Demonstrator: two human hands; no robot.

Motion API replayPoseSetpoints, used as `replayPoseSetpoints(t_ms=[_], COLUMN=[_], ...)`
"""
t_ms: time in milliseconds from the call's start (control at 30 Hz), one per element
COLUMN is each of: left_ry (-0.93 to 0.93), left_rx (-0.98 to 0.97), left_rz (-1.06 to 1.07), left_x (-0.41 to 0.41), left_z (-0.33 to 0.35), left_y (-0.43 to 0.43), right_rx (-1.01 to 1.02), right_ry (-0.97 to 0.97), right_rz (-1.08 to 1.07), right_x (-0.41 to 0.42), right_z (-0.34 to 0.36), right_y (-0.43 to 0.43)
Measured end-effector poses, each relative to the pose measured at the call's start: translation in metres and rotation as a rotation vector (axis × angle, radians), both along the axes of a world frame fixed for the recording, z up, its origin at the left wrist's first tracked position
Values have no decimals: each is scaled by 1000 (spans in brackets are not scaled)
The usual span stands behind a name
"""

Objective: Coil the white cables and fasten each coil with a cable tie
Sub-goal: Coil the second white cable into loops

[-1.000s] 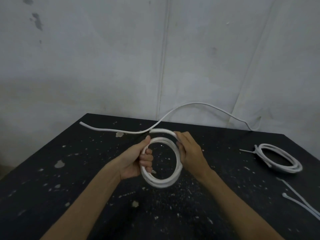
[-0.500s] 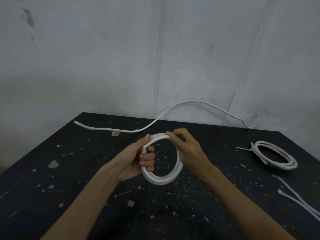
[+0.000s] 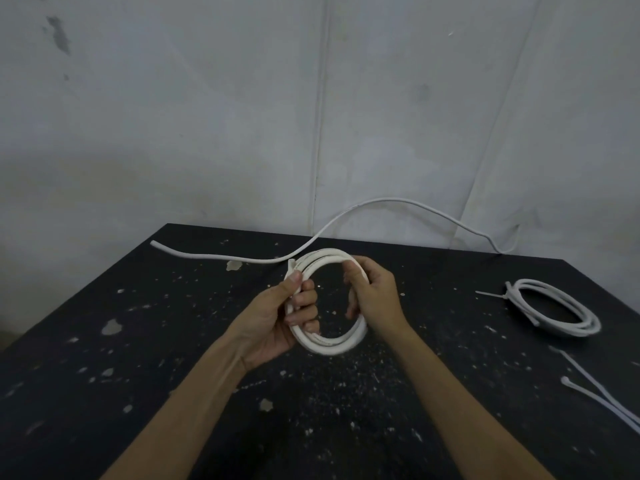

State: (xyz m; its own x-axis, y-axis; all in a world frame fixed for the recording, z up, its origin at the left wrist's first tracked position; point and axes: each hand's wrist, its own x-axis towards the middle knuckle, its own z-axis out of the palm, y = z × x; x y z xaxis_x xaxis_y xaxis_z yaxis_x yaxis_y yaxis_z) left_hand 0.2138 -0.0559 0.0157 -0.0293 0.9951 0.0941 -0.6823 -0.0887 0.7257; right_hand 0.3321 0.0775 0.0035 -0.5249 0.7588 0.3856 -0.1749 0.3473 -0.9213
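Note:
A white cable coil (image 3: 329,342) of several loops is held upright above the middle of the black table (image 3: 145,341). My left hand (image 3: 277,320) grips its left side, thumb on top, fingers curled through the ring. My right hand (image 3: 375,297) grips the coil's upper right side, fingers wrapped over the loops. A short cable end sticks up beside my left thumb. A second coil (image 3: 561,311), bound with a cable tie, lies at the right. Loose white cable ties (image 3: 602,396) lie near the right edge.
A long uncoiled white cable (image 3: 221,257) lies along the table's far edge and arches up against the grey wall (image 3: 207,116) toward the right. The tabletop is speckled with white paint chips.
The loose cable end that stood out at the top has been laid into the coil. My right hand has closed round the upper right of the coil. The left hand's grip is unchanged.

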Motion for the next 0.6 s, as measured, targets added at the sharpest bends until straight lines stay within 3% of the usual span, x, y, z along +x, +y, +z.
replayPoseSetpoints(t_ms=[300,600], left_ry=[212,47], left_rx=[-82,29], left_rz=[259,-101], left_x=[7,-13], left_z=[-4,-40], left_y=[7,-14], right_rx=[-31,291], right_ry=[92,27], right_rz=[-325,-162], right_x=[-11,6], right_z=[-20,-20], right_y=[-14,-11])
